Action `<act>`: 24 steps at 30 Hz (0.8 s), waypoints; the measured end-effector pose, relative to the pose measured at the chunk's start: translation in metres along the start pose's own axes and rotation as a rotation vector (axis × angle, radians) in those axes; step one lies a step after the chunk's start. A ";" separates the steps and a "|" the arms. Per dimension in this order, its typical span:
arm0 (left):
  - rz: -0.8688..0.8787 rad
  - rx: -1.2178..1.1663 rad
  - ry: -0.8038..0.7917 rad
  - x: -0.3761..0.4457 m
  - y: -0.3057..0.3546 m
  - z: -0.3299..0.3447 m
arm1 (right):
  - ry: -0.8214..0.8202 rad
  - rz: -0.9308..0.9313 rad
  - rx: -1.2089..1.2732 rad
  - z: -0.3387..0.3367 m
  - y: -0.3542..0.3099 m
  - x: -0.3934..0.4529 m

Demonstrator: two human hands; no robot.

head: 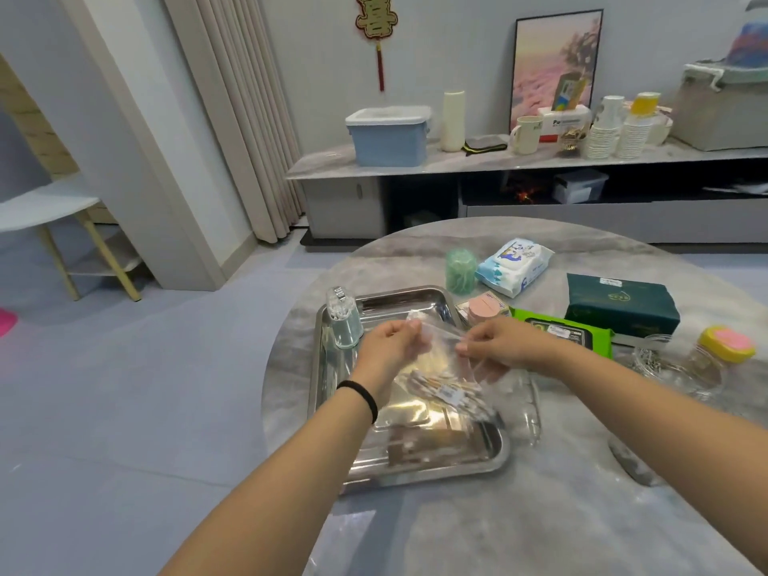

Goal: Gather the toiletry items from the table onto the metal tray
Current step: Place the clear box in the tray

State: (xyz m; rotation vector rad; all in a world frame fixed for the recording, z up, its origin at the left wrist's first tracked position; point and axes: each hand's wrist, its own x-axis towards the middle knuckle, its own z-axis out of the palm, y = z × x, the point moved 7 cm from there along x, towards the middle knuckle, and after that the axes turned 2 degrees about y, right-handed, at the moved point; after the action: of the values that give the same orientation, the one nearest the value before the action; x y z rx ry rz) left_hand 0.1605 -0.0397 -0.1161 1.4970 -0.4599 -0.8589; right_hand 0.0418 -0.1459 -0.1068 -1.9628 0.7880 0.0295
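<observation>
One rectangular shiny metal tray (376, 299) sits on the round grey marble table (540, 513). Three soft wipe or tissue packs lie there: white-blue (513, 266), bright green (561, 330), dark green (621, 305). Two bare hands, left (386, 347) and right (496, 347), share one clear plastic bag (440, 376).

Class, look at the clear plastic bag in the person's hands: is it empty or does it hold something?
Not empty. The clear bag holds a bundle of thin sticks low inside, visible through the plastic; both hands pinch its top edge above the metal tray.

Both forearms are bare and sleeveless, with a thin black hair tie (362, 393) around the left wrist.
</observation>
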 end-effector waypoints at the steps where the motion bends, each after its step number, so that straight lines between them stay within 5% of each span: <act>1: 0.048 0.032 0.072 0.005 0.006 -0.008 | 0.037 0.005 0.037 -0.002 -0.006 0.011; 5: 0.112 0.265 0.209 0.026 0.007 -0.026 | 0.199 0.013 0.041 -0.004 -0.021 0.055; 10: -0.302 -0.038 0.185 0.050 -0.038 -0.030 | 0.198 0.097 0.238 0.021 -0.023 0.105; 17: -0.269 -0.025 0.277 0.072 -0.047 -0.047 | 0.243 0.296 0.595 0.059 -0.012 0.151; 24: -0.249 0.024 0.287 0.081 -0.055 -0.045 | 0.421 0.231 0.153 0.047 0.006 0.152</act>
State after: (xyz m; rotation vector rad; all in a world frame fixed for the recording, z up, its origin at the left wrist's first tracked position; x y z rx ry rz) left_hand 0.2340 -0.0617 -0.1912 1.6918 -0.0727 -0.8144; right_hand 0.1722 -0.1879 -0.1871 -1.7451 1.2503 -0.3063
